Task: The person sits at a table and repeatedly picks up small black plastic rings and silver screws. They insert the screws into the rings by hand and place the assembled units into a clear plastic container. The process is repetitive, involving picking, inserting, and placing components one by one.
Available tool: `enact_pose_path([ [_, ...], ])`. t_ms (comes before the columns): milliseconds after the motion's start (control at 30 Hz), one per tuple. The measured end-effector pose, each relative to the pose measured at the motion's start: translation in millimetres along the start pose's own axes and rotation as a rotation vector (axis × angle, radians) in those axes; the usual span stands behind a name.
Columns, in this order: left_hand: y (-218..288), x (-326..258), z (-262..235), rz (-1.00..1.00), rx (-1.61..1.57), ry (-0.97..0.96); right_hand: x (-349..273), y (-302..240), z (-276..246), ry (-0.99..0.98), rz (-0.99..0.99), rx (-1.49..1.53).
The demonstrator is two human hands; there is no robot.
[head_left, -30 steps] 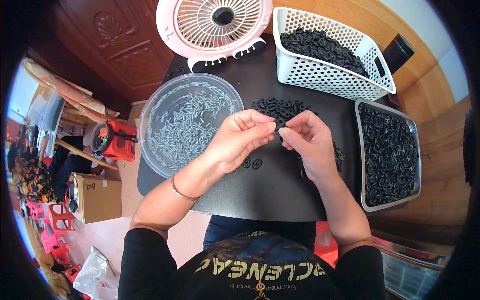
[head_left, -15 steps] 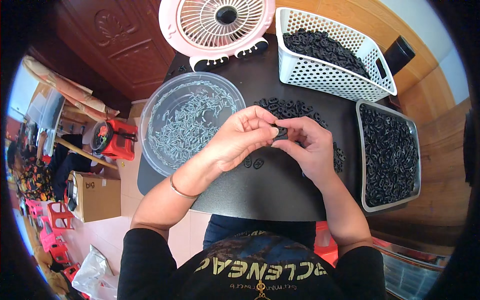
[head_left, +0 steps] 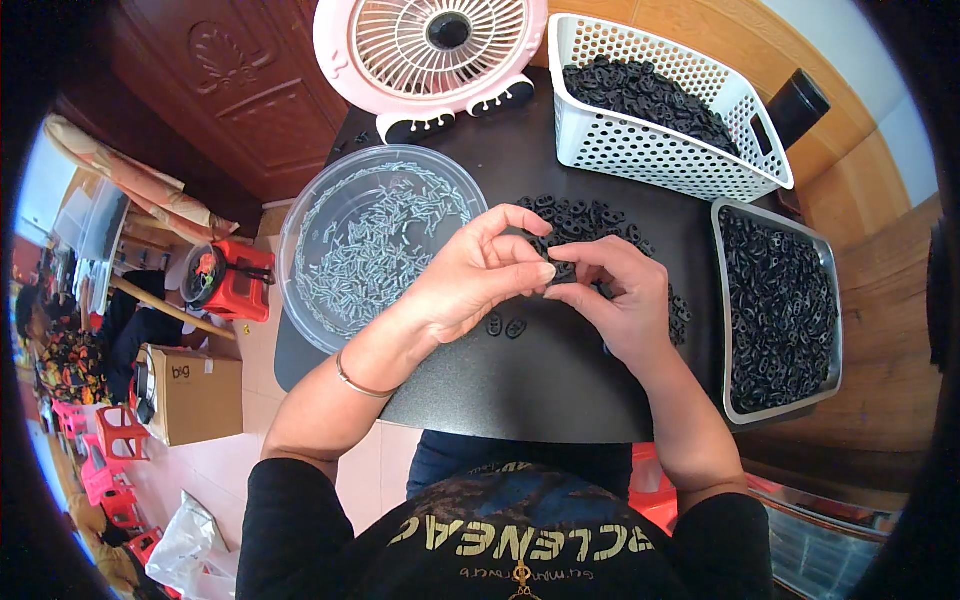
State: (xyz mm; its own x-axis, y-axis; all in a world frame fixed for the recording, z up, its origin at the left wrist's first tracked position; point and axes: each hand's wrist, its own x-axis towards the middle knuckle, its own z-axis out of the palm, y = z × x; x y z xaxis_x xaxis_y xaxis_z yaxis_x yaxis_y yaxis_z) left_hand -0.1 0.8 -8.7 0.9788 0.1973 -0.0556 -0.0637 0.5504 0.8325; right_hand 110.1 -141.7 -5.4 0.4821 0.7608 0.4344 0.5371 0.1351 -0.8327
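Both hands have drawn tighter together since a second ago, and the small black piece between them now sits deeper in the pinch. Closest to the person, the left hand (head_left: 470,285) comes in from the left with fingers curled and the thumb and first fingers closed toward the right hand (head_left: 615,295), which is curled the same way. Their fingertips meet over the black piece (head_left: 562,270), gripped from both sides; it is too small to tell its long axis, or whether a pin is already in it. It lies right at the join of the two hands, equally near each, above the middle of the dark desk (head_left: 520,385).

Just under the hands, two loose black pieces (head_left: 505,326) lie flat on the desk. Beyond the fingertips is a heap of black pieces (head_left: 580,220), nearer the right hand. To the left, near the left hand, stands a clear round tub (head_left: 300,230) of small pale pins (head_left: 380,250). On the right a metal tray (head_left: 830,310) holds more black pieces. Farthest off are a white basket (head_left: 660,150) of the same parts and a pink fan (head_left: 430,45).
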Motion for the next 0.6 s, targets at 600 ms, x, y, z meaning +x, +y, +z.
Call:
enact_pose_path([
  [600,5.4,-1.9,-1.5,-0.011,0.032,-0.048,1.1,6.0,2.5,-0.034,-0.035,0.083],
])
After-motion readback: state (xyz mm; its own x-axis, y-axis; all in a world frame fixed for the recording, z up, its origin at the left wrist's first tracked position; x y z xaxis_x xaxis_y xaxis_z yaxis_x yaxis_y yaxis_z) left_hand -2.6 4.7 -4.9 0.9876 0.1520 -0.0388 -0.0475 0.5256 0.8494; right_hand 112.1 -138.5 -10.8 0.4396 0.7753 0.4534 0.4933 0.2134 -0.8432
